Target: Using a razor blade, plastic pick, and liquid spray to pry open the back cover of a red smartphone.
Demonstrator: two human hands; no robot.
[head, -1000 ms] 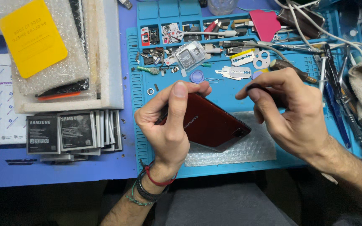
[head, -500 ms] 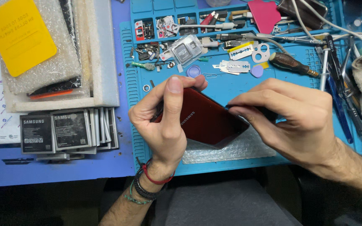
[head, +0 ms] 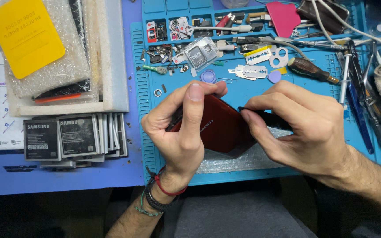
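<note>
Left hand [head: 184, 128]: fingers clamped around the red phone [head: 219, 125], above the blue mat [head: 248, 94].
Right hand [head: 307, 130]: fingers pinched on a black pry tool [head: 265, 117] at the phone's 3 o'clock edge.
Batteries [head: 73, 136]: stacked at 9 o'clock.
Screwdriver [head: 311, 70]: 1 o'clock.

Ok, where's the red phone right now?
In the head view, the red phone sits centre frame over the blue mat, gripped between the left hand and right hand.

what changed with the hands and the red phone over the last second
The right hand, apart from the phone a second ago, closed in and now presses a thin dark tool against the edge of the red phone. The left hand kept its grip on the phone; the stacked batteries stayed put.
</note>
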